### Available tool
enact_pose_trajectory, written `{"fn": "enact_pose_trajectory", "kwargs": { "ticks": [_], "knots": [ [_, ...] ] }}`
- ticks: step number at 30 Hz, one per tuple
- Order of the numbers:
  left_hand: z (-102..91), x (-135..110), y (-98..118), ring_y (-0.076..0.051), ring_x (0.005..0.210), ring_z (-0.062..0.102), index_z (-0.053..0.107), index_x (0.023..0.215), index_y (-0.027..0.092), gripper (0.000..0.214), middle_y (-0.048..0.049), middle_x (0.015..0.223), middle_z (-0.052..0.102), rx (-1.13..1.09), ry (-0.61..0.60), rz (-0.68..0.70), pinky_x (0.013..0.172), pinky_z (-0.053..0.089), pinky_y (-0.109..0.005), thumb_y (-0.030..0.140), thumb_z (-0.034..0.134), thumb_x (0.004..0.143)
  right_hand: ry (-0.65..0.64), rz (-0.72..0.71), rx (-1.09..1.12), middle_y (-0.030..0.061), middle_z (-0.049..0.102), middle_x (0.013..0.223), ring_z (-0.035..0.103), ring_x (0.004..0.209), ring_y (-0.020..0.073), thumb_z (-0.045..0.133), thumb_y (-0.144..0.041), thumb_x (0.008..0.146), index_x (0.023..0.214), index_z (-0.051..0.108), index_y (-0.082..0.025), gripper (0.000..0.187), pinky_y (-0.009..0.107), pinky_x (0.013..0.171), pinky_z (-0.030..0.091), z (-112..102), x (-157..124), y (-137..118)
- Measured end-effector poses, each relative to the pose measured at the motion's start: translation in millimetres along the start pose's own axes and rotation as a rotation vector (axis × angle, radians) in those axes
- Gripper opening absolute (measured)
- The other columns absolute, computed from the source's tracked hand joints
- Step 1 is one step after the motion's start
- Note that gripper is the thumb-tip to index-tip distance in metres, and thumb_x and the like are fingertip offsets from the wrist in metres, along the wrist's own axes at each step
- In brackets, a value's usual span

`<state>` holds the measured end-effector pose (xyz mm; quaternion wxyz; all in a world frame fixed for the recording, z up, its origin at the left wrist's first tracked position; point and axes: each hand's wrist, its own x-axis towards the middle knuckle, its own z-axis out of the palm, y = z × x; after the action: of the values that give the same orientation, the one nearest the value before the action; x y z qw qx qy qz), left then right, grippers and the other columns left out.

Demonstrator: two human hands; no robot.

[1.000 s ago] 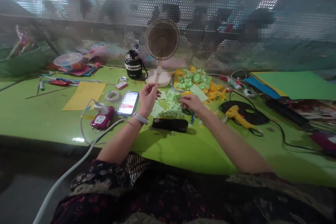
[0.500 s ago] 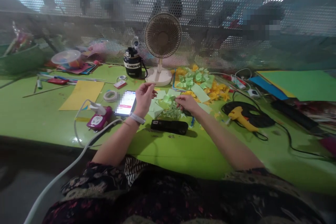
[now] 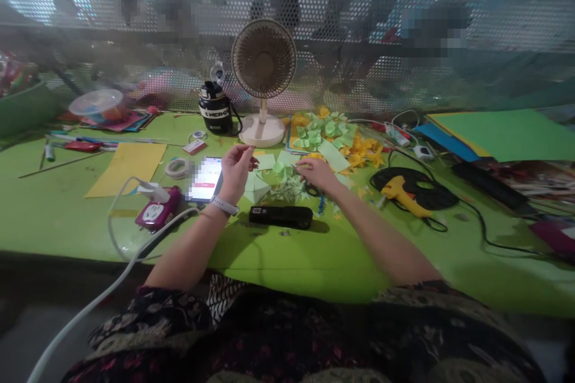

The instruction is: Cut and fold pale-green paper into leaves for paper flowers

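Hands [image 3: 236,171] [image 3: 318,175], pinched on what I cannot tell, flank green paper [image 3: 283,171] before a bottle [image 3: 217,114] reading "ENERG".

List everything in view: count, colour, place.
fan: 1, beige, back middle
bottle: 1, black, left of fan
phone: 1, dark-edged, centre left
plug block: 1, purple, left of phone
thick cable: 1, white, front left
tape roll: 1, white, behind plug block
paper sheet: 1, yellow, left
lidded tub: 1, clear, back left
basin: 1, green, far left
pens: several, mixed, left
stapler-like tool: 1, black, front middle
paper scraps: many, pale green, middle
paper flowers: many, green and yellow, right of fan
glue gun: 1, yellow, partly over black pad
coloured sheets: several, mixed, back right
table: 1, green, below
mesh screen: 1, grey, behind table
left hand: 1, bare, left of paper scraps
right hand: 1, bare, right of them
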<state>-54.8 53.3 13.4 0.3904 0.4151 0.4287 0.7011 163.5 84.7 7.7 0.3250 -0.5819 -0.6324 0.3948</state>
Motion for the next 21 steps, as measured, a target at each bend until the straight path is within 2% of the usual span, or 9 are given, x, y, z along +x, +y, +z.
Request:
{"fn": "enact_pose_trajectory", "kwargs": {
  "ticks": [2, 4, 7, 10, 12, 15, 19, 21],
  "knots": [
    [-0.3, 1, 0, -0.006, 0.046, 0.053, 0.064, 0.079, 0.016, 0.008, 0.0017, 0.055, 0.06, 0.002, 0.005, 0.003, 0.045, 0.04, -0.016, 0.023, 0.066, 0.081, 0.036, -0.023, -0.046, -0.0009, 0.066, 0.058, 0.056, 0.047, 0.0121, 0.065, -0.02, 0.08, 0.088, 0.071, -0.018, 0.01, 0.023, 0.049, 0.042, -20, -1, 4],
    [0.1, 1, 0, -0.006, 0.046, 0.054, 0.064, 0.079, 0.016, 0.009, 0.0018, 0.054, 0.06, 0.001, 0.004, 0.005, 0.045, 0.041, -0.016, 0.024, 0.067, 0.08, 0.098, -0.108, -0.268, 0.0031, 0.071, 0.07, 0.062, 0.057, 0.0144, 0.065, -0.025, 0.082, 0.089, 0.072, -0.017, 0.012, 0.025, 0.058, 0.045, -47, -5, 10],
    [1.7, -1, 0, -0.006, 0.046, 0.053, 0.064, 0.079, 0.016, 0.009, 0.0019, 0.055, 0.061, 0.006, -0.013, -0.017, 0.045, 0.041, -0.016, 0.024, 0.068, 0.079, 0.157, -0.154, -0.66, 0.007, 0.075, 0.082, 0.067, 0.074, 0.0197, 0.067, -0.024, 0.081, 0.087, 0.074, -0.018, 0.012, 0.027, 0.065, 0.044, -88, -13, 21],
    [3.5, -4, 1, -0.006, 0.046, 0.053, 0.064, 0.078, 0.015, 0.009, 0.0014, 0.054, 0.06, 0.003, -0.021, -0.042, 0.045, 0.041, -0.016, 0.023, 0.069, 0.078, 0.045, -0.088, -0.931, 0.009, 0.076, 0.092, 0.067, 0.081, 0.0215, 0.067, -0.026, 0.082, 0.087, 0.075, -0.018, 0.013, 0.026, 0.064, 0.041, -114, -23, 29],
    [4.2, -6, 1, -0.006, 0.046, 0.053, 0.064, 0.078, 0.015, 0.011, 0.0009, 0.055, 0.061, 0.004, -0.043, -0.046, 0.045, 0.041, -0.016, 0.023, 0.07, 0.077, -0.08, -0.057, -1.04, 0.0101, 0.076, 0.1, 0.068, 0.085, 0.0217, 0.065, -0.029, 0.085, 0.093, 0.074, -0.017, 0.017, 0.025, 0.064, 0.041, -119, -27, 32],
    [4.5, -8, 1, -0.006, 0.046, 0.053, 0.065, 0.078, 0.014, 0.012, 0.001, 0.054, 0.061, 0.016, -0.065, -0.054, 0.046, 0.041, -0.016, 0.024, 0.07, 0.076, -0.218, -0.071, -1.121, 0.01, 0.074, 0.106, 0.068, 0.089, 0.0224, 0.065, -0.034, 0.085, 0.099, 0.073, -0.017, 0.023, 0.025, 0.065, 0.041, -116, -30, 32],
    [4.5, -7, -1, -0.005, 0.044, 0.052, 0.066, 0.078, 0.014, 0.01, 0.0012, 0.052, 0.061, 0.026, -0.056, -0.059, 0.045, 0.04, -0.016, 0.022, 0.069, 0.076, -0.239, -0.102, -1.15, 0.0109, 0.071, 0.117, 0.065, 0.1, 0.0255, 0.064, -0.031, 0.084, 0.108, 0.071, -0.018, 0.028, 0.026, 0.069, 0.042, -108, -29, 29],
    [4.1, -5, -1, -0.005, 0.044, 0.052, 0.065, 0.077, 0.014, 0.008, 0.0016, 0.051, 0.06, 0.018, -0.048, -0.039, 0.044, 0.04, -0.016, 0.022, 0.069, 0.077, -0.191, -0.124, -1.151, 0.012, 0.069, 0.12, 0.064, 0.103, 0.0261, 0.06, -0.029, 0.087, 0.112, 0.07, -0.017, 0.029, 0.027, 0.07, 0.042, -104, -28, 26]
  ]
}}
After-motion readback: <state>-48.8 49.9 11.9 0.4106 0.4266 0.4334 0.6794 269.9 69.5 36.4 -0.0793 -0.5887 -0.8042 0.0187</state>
